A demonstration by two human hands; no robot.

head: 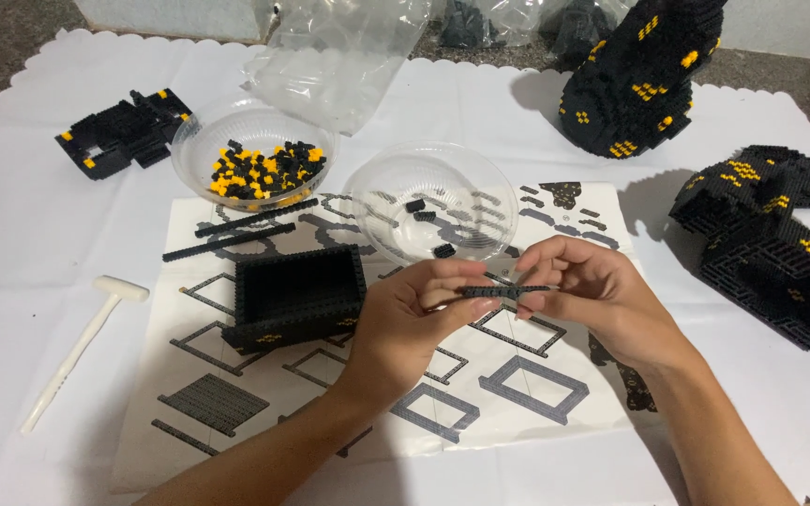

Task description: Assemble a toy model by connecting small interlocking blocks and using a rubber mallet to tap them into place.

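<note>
Hands | left hand (414,314) and right hand (588,295), fingers of both pinched on thin black brick strip (506,291) held level over instruction sheet (517,394) | black brick box (300,295) at 9 o'clock | near-empty clear bowl (433,201) at 12 o'clock

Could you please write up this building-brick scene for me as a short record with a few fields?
Left hand: pinches one end of a thin black brick strip
Right hand: pinches the strip's other end
Under the hands: instruction sheet with printed diagrams
Open black brick box: on the sheet, left of the hands
Bowls: one bowl of black and yellow bricks; one nearly empty clear bowl
White hammer: far left on the cloth
Built black and yellow sections: right side
</note>
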